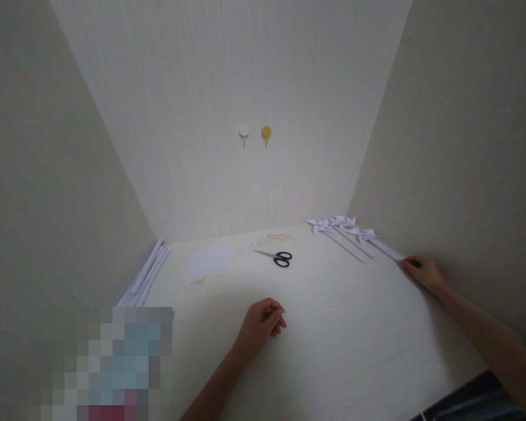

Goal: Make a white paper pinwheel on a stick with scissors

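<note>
Fingers of the right hand (423,272) are closing around the lower end of the stick of a white folded-paper pinwheel (379,241), the one lying nearest the right wall, at the far right of the pale wood-grain desk (333,351). Two more white paper pinwheels (339,231) are lying just beside it, their folded heads pointing toward the back corner. The left hand (260,324) is resting on the desk near its middle, its fingers curling loosely inward and holding nothing that can be seen.

A pair of black-handled scissors (277,256) is lying farther back, well apart from both hands, with a small white paper square (207,261) to its left and a bundle of rolled white paper sticks (144,275) sitting against the left wall. Two round wall hooks, one white (244,132) and one yellow (266,133), are hanging on the back panel.

The pinwheel is probably very light and easily crushed; its thin stick looks likely to bend, so taking it by the stick, away from the folded head, seems the safest hold.
</note>
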### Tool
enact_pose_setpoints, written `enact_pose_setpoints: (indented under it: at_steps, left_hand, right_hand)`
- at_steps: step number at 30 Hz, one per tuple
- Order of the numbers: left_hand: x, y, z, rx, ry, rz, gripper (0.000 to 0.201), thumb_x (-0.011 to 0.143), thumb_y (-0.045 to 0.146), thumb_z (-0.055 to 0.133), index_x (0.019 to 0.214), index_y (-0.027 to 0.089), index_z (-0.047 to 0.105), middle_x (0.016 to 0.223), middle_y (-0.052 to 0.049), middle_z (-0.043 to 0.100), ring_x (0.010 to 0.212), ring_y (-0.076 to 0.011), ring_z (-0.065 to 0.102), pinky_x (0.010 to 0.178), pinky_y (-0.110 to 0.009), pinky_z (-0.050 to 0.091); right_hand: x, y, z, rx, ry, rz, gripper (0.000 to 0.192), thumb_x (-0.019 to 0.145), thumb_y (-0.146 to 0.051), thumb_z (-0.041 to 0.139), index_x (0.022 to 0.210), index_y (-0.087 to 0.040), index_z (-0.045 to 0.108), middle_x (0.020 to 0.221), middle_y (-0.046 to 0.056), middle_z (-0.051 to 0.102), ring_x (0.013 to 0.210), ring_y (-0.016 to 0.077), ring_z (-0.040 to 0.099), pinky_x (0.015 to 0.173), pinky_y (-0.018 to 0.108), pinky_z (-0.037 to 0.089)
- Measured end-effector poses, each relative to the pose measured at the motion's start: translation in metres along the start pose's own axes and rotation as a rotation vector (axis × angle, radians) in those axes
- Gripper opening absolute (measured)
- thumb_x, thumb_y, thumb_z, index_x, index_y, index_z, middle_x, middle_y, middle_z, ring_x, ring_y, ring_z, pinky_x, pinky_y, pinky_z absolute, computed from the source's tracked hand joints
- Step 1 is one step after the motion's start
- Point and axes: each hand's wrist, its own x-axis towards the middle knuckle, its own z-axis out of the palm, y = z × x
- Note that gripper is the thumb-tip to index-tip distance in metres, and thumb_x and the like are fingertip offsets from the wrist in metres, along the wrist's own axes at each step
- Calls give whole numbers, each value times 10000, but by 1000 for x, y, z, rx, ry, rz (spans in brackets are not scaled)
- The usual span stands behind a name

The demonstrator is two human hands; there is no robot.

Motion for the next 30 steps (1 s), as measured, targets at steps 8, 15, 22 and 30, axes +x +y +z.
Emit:
enact_pose_setpoints:
  at_steps: [8,15,22,30]
  left_hand:
    - [0,-4,0,-8,-3,4,152,667,288,502,655,137,504,513,-4,570,391,-69,452,401,-197,353]
    - [0,-4,0,7,-8,16,137,676,272,488,652,138,503,513,-3,569,391,-67,451,402,-196,354]
    - [-1,-4,2,-38,1,32,122,656,259,503,651,137,508,501,0,567,384,-66,447,403,-196,358]
    - [-6,-5,9,-90,-6,14,106,656,245,502,645,140,504,489,17,544,387,-58,440,430,-198,380]
  right_hand:
    - [0,-1,-1,-20,-10,-3,132,576,-301,608,562,-176,568,644,123,635,635,249,577,624,335,406]
    - [-7,-10,-4,-72,68,21,166,548,-339,622,543,-182,567,599,101,622,631,260,574,603,334,396]
    - [-13,-36,-9,-127,201,13,228,634,-346,565,682,-128,612,699,118,633,651,229,565,617,314,401]
    - [-5,-172,14,-23,117,-246,168,687,-230,579,746,-83,634,739,132,628,651,150,521,694,271,377]
